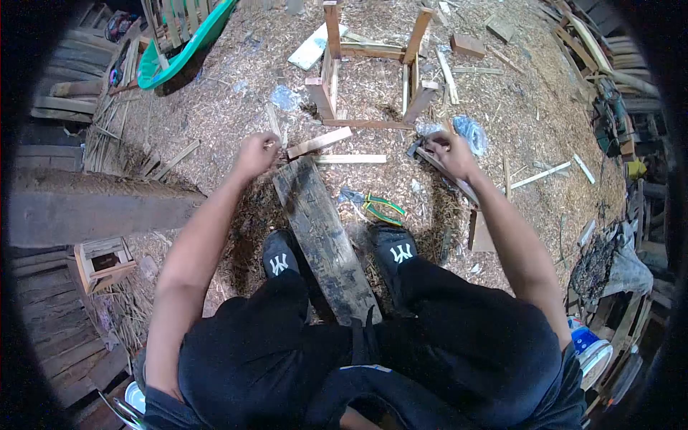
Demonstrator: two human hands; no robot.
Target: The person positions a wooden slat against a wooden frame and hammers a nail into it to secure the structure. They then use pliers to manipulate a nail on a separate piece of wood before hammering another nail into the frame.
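I sit over a dark, worn plank (326, 236) that runs between my feet on a floor of wood shavings. My left hand (256, 153) is closed at the plank's far left end, pinching something small that I cannot make out, right next to a short light wood strip (319, 142). My right hand (451, 153) grips the handle of a hammer (438, 160), whose dark head lies near the shavings. A second light strip (350, 159) lies just beyond the plank. Green-handled pliers (381, 208) rest on the floor by my right foot.
A small unfinished wooden frame (369, 79) stands ahead. A green plastic tub (188, 44) lies at the upper left, a heavy beam (100, 204) and a little wooden box (104, 261) at the left. Offcuts, plastic bags and stacked timber ring the right side.
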